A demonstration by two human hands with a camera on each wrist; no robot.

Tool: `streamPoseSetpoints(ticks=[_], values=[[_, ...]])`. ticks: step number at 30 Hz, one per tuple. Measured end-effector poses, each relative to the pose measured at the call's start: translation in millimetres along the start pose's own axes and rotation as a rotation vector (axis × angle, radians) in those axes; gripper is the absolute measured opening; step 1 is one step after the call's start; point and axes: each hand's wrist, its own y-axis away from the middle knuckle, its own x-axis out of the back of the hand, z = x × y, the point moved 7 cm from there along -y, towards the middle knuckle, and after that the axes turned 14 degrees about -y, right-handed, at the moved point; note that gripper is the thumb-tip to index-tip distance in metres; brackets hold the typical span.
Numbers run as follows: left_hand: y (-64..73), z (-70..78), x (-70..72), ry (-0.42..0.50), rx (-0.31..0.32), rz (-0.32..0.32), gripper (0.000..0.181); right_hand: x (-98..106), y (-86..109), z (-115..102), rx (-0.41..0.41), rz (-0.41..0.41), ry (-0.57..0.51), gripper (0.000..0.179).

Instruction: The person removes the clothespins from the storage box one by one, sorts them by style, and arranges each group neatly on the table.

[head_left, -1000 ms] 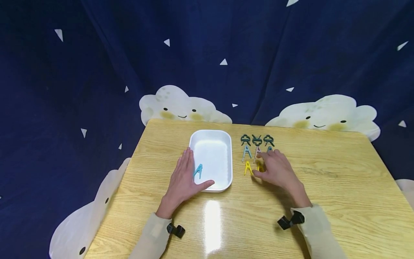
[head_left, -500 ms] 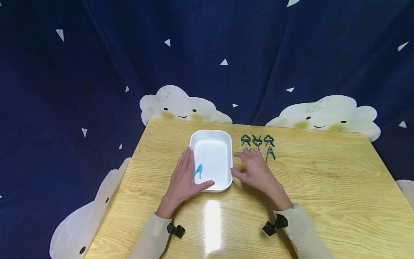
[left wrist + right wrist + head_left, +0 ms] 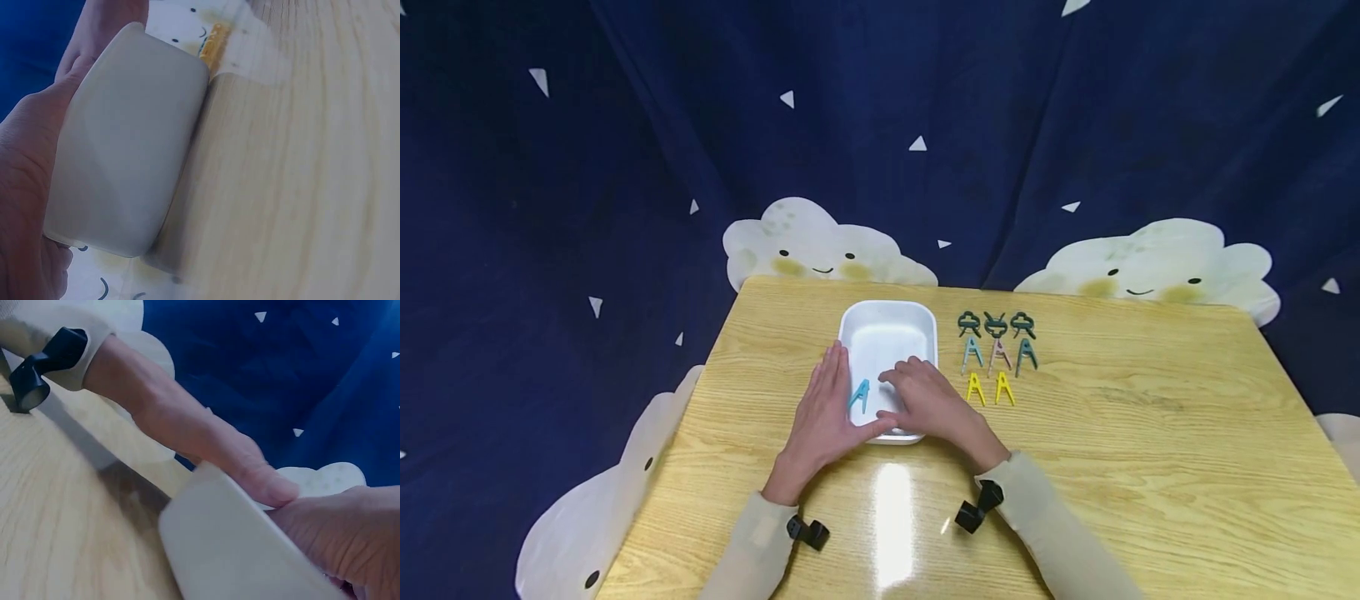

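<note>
A white rectangular tray (image 3: 887,310) sits on the table, with one light blue clothespin (image 3: 860,396) inside near its left wall. My left hand (image 3: 826,407) rests along the tray's left side, fingers straight and together, its thumb reaching over the near corner. Over the tray's near right part is my right hand (image 3: 928,402), its index finger bent and its thumb tip close to the left thumb. In the right wrist view the tray wall (image 3: 234,544) hides the right fingertips, and I cannot tell whether they hold anything.
Right of the tray lie several dark green clips (image 3: 996,325) in a row. Below them are a light blue clothespin (image 3: 972,353), a pink one (image 3: 999,354) and a dark teal one (image 3: 1026,356). Two yellow clothespins (image 3: 975,388) form the nearest row. A dark blue curtain (image 3: 880,125) hangs behind.
My right hand has moved left from beside the yellow clothespins, across the tray's right rim, to over the tray. The yellow clothespins are uncovered now. My left hand and the tray have stayed put.
</note>
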Motion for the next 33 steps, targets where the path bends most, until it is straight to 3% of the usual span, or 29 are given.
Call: streamPoseSetpoints(ticks=[7,17,25,33], values=[[-0.5,-1.1,-0.6,0.015,0.005,-0.016,0.138,-17.7,-11.8,-1.0,-0.031,-0.077,0.1,0.063],[-0.3,-0.6,-2.3,0.021,0.01,-0.043,0.138,-29.9,-20.0,-1.1,-0.044,-0.138,0.124,0.066],[-0.1,-0.6,-1.8,-0.004,0.005,-0.026,0.138,-34.7,-18.5,-2.8,0.014,-0.136,0.162,0.041],[0.5,-1.5,-2.4,0.006,0.011,-0.031,0.138,-30.7,-18.2,-4.3,0.021,-0.098,0.115,0.041]])
